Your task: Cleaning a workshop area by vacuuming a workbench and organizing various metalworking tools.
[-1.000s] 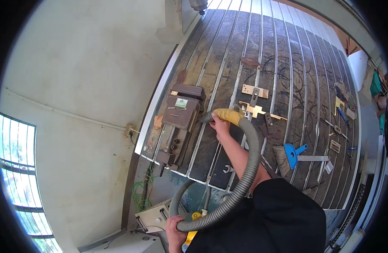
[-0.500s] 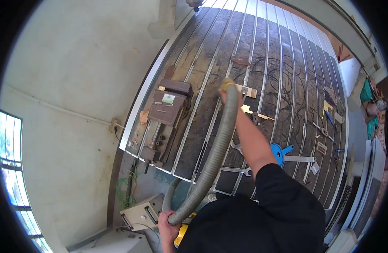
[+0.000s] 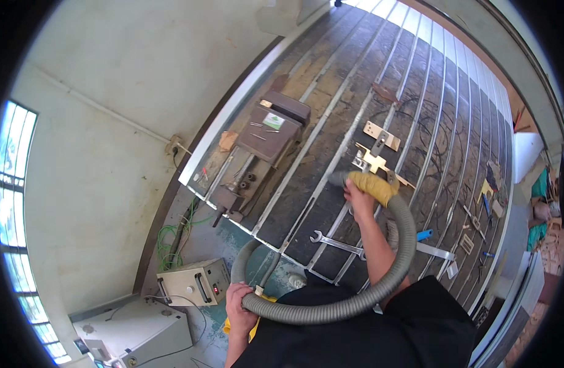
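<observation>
A ribbed grey hose [image 3: 407,239] loops in front of my body. My right hand [image 3: 358,199] is closed around its yellow-wrapped end [image 3: 374,187], and the dark nozzle tip [image 3: 337,178] points left over the slotted metal table [image 3: 322,168]. Lower left, beyond the table's near edge, my left hand [image 3: 239,305] grips another stretch of the hose. Just beyond the nozzle lie a brass-coloured plate [image 3: 374,158], held under a dark clamp [image 3: 379,144], and a light block with holes [image 3: 386,136]. An open-ended wrench [image 3: 337,243] rests nearer me, left of my right forearm.
A brown machine vise [image 3: 269,132] with small tools on top stands on the table's left. Below it, on the floor, are a beige box with handles [image 3: 196,282] and green wires [image 3: 168,242]. Various hand tools, including a caliper-like tool [image 3: 474,221], lie toward the right edge.
My right hand has drawn the hose end back toward me and right, turning its tip leftward. The hose now bends in a wide loop. My left hand still grips it. The view has shifted.
</observation>
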`<state>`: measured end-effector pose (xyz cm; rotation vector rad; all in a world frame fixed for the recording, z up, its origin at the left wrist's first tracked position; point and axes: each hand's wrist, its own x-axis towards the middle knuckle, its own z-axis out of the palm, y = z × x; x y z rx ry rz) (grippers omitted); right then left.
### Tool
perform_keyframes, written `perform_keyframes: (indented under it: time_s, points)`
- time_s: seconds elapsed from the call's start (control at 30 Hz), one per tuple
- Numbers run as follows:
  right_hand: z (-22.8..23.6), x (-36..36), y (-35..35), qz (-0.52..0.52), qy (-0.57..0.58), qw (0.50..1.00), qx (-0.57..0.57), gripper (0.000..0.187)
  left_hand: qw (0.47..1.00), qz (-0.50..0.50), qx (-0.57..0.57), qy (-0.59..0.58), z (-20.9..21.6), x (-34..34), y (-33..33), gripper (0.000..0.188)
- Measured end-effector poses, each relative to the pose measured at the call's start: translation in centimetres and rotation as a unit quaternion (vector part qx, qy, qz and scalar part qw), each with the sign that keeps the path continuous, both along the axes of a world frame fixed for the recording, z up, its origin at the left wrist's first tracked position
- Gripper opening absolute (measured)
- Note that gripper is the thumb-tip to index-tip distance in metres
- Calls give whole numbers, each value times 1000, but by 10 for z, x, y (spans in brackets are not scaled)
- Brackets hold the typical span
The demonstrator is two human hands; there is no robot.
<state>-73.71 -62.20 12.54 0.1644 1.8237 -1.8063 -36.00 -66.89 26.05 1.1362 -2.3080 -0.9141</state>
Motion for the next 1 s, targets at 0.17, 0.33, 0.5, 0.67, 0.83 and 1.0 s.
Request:
perform_keyframes:
  time_s: [0.17, 0.33, 0.5, 0.67, 0.83, 1.0]
  points:
    - [2, 26, 31, 58, 134, 984, 106, 27, 985, 110, -112, 74, -12, 27, 5, 58]
    - [62, 41, 26, 122, 321, 927, 153, 49, 852, 330, -70, 402, -60, 61, 9, 65]
    - [125, 74, -1, 96, 499, 861, 28, 51, 795, 366, 22, 483, -57, 101, 31, 61]
    - [194, 171, -18, 106, 763, 635, 57, 55, 554, 274, 300, 727, -49, 173, 78, 49]
    - [161, 284, -21, 295, 798, 517, 94, 57, 649, 189, 443, 589, -71, 303, 126, 50]
    - [77, 377, 3, 648, 530, 481, 260, 49, 787, 248, 431, 366, -107, 429, 191, 57]
